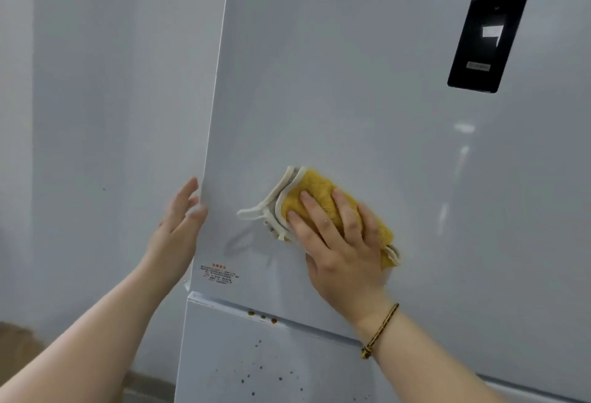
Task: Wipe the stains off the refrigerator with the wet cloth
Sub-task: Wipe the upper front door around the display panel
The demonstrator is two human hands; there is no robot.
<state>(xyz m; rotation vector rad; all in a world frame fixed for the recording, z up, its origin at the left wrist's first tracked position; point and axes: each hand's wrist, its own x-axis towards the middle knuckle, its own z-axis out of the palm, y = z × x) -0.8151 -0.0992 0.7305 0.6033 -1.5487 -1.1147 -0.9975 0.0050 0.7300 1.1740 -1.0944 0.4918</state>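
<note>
Cloth (323,201) pressed flat under right hand (339,242) on refrigerator (351,99)

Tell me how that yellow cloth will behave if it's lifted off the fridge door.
The yellow cloth is probably floppy: it sits folded and bunched under the right hand, its white edging curling loose. It likely weighs little, since flat fingers alone keep it against the upright door. Lifted by one corner, it would probably unfold and dangle.

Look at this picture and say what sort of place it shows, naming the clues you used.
Probably a home kitchen or utility corner. A tall white refrigerator with a black control panel stands beside a plain wall, and the right hand presses a yellow cloth to its door.
</note>
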